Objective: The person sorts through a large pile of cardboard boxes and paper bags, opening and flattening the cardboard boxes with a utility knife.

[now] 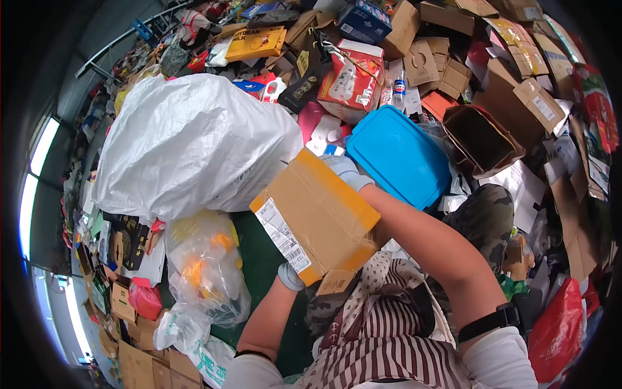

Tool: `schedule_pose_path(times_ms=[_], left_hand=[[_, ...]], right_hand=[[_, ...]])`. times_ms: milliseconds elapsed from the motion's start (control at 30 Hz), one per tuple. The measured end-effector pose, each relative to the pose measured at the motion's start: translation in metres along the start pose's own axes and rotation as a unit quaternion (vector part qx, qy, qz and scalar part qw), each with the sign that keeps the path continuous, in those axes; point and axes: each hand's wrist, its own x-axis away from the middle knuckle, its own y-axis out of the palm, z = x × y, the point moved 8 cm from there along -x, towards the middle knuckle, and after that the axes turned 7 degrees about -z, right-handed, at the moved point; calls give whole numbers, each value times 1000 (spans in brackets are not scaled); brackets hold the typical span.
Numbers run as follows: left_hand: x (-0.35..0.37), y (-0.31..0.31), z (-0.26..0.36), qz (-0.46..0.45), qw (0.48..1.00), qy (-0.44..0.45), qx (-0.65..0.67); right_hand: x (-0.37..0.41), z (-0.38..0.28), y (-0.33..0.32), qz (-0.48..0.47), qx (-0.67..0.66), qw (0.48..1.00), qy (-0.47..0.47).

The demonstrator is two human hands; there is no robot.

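A brown cardboard box (317, 217) with orange tape along its edges and a white shipping label is held tilted before my chest. My right hand (346, 170), in a pale glove, lies at the box's upper edge, its fingers mostly hidden behind it. At the lower left corner is my left hand (291, 277), also gloved, with its fingers hidden by the cardboard. A small flap hangs down at the box's lower edge. Just beyond the box lie a large white sack (194, 146) and a blue plastic lid (400, 155).
A clear bag with orange contents (206, 269) lies at the left. An open brown box (479, 139) stands at the right, near a red bag (556, 330). Piled cartons, a red box (353, 78) and a yellow carton (256, 44) fill the far side.
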Motion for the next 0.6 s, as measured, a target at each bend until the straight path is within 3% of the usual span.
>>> schedule_pose_path(times_ms=[100, 133, 200, 233, 300, 333, 400, 433, 467, 533, 600], left_hand=[[15, -16, -11, 13, 999, -38, 4], [26, -25, -18, 27, 998, -51, -4], [52, -45, -29, 56, 994, -85, -44], [66, -54, -32, 71, 988, -110, -84], [85, -62, -29, 91, 976, -145, -134], [81, -44, -25, 76, 990, -121, -20], [71, 0, -12, 42, 975, -77, 205], [68, 16, -2, 88, 975, -43, 198], [68, 16, 4, 127, 990, -29, 45], [73, 16, 17, 195, 946, -2, -257], [73, 11, 23, 278, 896, 42, -343]], right_hand=[[-23, 19, 48, -114, -49, 973, -196], [0, 23, 41, -202, -171, 953, -147], [30, 45, 53, -357, -366, 856, -78], [24, 52, 61, -271, -335, 860, -273], [35, 53, 64, -117, -313, 827, -451], [38, 51, 60, -61, -334, 827, -449], [34, 49, 61, -76, -487, 804, -331], [35, 46, 65, -142, -603, 758, -206], [38, 48, 78, -202, -698, 683, -72], [29, 62, 80, -194, -661, 724, -24], [28, 72, 85, -177, -633, 754, 16]])
